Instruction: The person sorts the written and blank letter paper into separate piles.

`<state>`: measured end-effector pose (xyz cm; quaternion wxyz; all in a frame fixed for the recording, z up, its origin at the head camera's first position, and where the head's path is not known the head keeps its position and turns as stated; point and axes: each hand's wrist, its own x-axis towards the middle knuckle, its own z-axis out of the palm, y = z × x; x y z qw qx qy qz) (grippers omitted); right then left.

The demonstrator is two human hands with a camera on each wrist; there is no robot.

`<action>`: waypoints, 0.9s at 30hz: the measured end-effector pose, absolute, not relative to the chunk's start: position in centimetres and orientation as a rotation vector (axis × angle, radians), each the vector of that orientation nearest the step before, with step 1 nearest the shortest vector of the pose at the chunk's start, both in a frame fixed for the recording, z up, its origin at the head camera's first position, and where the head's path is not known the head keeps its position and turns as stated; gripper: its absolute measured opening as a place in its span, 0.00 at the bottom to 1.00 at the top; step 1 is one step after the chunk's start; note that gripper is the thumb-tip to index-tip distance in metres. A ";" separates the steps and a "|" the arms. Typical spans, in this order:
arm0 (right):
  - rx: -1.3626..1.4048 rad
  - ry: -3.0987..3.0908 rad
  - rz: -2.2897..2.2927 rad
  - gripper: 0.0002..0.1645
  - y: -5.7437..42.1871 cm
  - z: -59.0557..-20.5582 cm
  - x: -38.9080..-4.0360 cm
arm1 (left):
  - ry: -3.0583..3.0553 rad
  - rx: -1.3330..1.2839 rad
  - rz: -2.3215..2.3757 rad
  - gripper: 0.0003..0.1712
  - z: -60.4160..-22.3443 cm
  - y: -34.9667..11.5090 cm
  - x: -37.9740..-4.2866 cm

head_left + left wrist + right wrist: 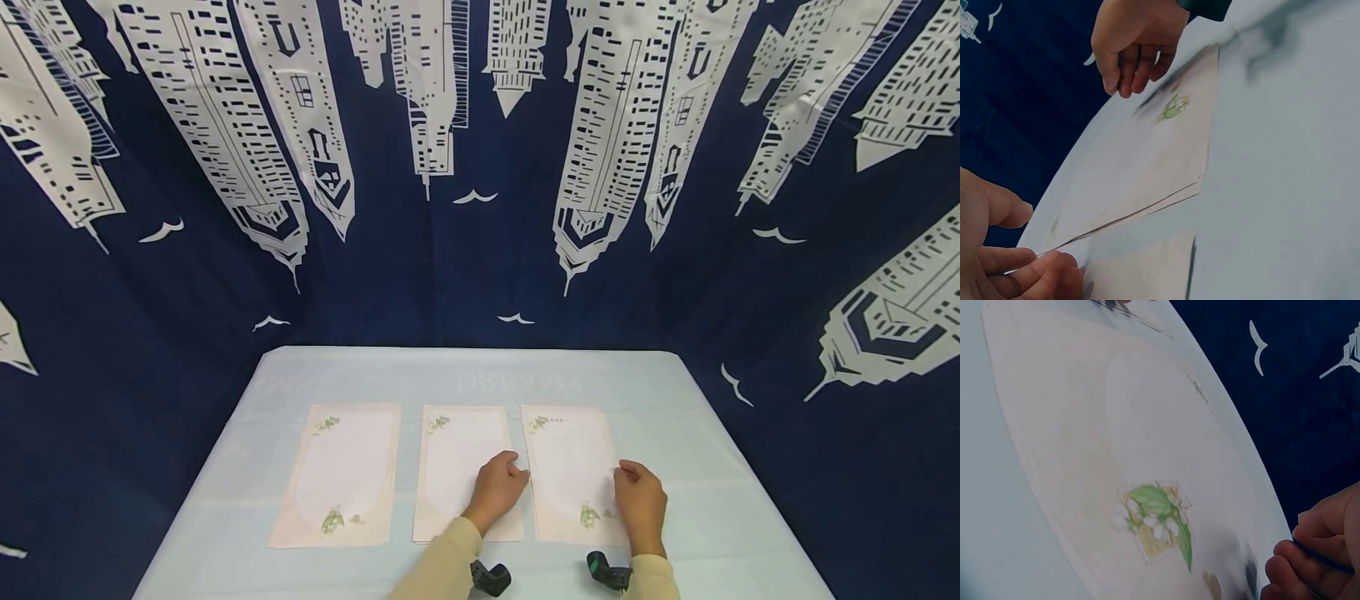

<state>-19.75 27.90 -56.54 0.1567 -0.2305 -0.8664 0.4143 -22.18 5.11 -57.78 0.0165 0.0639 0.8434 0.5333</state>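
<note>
The right-hand printed sheet (570, 475), cream-bordered with small green and white flowers, lies flat between both hands. My left hand (497, 487) is at its left edge and reaches over the right side of the middle sheet (450, 475). In the left wrist view, the left hand's fingers (1035, 265) bend loosely at the sheet's edge, the thumb standing apart from them. My right hand (641, 504) is beside the right edge, fingers relaxed and pointing down in the left wrist view. A second paper layer shows under the sheet's edge (1147, 209).
A third similar sheet (345, 475) lies at the left of the pale table cover (697, 467). Black devices (491, 577) sit at the wrists. Behind the table hangs a navy cloth (480, 267) with white buildings and birds.
</note>
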 end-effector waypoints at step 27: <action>-0.414 -2.598 1.328 0.15 18.6 -57.5 -20.0 | 2.824 -0.139 1.628 0.22 -56.5 -6.5 -21.3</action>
